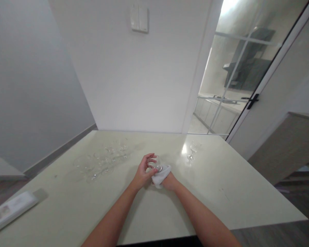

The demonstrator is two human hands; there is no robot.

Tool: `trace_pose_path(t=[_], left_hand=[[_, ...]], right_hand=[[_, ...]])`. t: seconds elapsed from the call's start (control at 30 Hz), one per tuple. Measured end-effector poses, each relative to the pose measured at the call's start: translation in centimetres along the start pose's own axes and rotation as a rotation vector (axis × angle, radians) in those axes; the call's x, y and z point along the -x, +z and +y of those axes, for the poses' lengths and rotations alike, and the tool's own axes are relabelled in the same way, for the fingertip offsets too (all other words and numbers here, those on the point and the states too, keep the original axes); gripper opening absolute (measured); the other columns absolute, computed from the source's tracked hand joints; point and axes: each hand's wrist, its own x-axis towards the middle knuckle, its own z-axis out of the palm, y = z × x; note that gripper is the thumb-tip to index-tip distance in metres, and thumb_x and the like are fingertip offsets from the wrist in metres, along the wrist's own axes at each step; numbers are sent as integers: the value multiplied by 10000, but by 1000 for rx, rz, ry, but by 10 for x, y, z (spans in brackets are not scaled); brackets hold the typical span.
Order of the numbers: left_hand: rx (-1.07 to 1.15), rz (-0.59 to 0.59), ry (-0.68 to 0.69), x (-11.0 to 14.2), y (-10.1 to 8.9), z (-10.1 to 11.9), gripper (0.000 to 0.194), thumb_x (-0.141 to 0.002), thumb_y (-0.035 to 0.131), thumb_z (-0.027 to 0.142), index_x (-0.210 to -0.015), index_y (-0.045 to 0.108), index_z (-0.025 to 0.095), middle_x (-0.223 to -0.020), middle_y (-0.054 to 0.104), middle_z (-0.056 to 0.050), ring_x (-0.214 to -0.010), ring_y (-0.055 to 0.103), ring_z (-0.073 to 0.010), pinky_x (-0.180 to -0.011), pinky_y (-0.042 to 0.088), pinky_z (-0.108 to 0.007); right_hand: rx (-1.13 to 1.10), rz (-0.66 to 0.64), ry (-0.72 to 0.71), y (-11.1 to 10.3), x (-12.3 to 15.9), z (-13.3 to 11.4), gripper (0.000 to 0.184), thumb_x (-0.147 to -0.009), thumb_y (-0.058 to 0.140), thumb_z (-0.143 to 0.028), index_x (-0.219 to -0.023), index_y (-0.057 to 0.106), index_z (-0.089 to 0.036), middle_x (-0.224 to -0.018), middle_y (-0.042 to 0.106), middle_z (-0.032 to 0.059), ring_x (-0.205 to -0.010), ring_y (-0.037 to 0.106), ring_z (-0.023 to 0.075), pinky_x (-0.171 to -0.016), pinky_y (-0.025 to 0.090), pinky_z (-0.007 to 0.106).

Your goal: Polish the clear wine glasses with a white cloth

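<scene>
My left hand point(144, 171) is closed round a clear glass point(157, 164), held above the middle of the pale table point(221, 192). My right hand point(170, 181) sits just under and right of it, gripping a white cloth point(161, 175) pressed against the glass; its fingers are mostly hidden by the cloth. Both hands touch each other at the glass.
Several clear glasses point(103, 161) stand grouped on the table's left part. A single stemmed glass point(192, 151) stands to the right of my hands. A flat white packet point(10, 209) lies at the table's near left edge. A glass door point(242, 75) is at the back right.
</scene>
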Motion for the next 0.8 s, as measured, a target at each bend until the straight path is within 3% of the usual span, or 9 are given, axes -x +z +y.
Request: trace_pose_path(t=[0.03,0.13,0.23,0.4,0.6,0.8], left_hand=[[-17,24,-4,0,0,-2,687,-681,796,485,-1238,500,213,-1244,576,-144,-1002,594,-227,-766,488,-316],[-75,89,-29,-1,0,-5,683,-641,827,442,-1200,509,211,-1114,598,-101,-910,590,-195,-718,474,-290],[-68,120,-15,-1,-2,-6,636,-669,814,425,-1178,505,201,-1030,612,-78,-858,593,-177,-725,465,-289],[168,73,0,-2,-3,-6,593,-749,740,483,-1206,494,197,-1122,656,-121,-961,634,-223,-833,480,-355],[63,158,-66,-3,0,-9,578,-622,868,373,-1091,584,187,-983,635,-57,-801,601,-155,-695,476,-267],[251,-23,-82,-1,-1,-1,610,-718,796,428,-1215,534,191,-1142,670,-129,-966,641,-215,-850,490,-344]], right_hand=[[76,-56,-53,2,0,4,196,-752,697,-438,-801,729,-251,-1005,748,66,-1001,642,285,-962,456,409],[134,-60,-111,6,-1,13,169,-811,641,-387,-836,732,-247,-1039,735,77,-1038,629,279,-981,439,410],[-9,-14,-61,5,-2,12,143,-804,650,-363,-820,724,-243,-947,743,56,-965,639,257,-947,451,383],[-233,36,19,-4,3,1,168,-853,566,-301,-894,691,-197,-867,724,29,-788,633,187,-809,485,315],[-400,7,88,-8,3,-10,134,-833,599,-264,-894,697,-195,-861,719,35,-765,615,179,-749,488,294],[-453,-36,72,-7,4,-5,173,-808,620,-273,-939,691,-184,-922,719,51,-828,623,193,-860,490,329]])
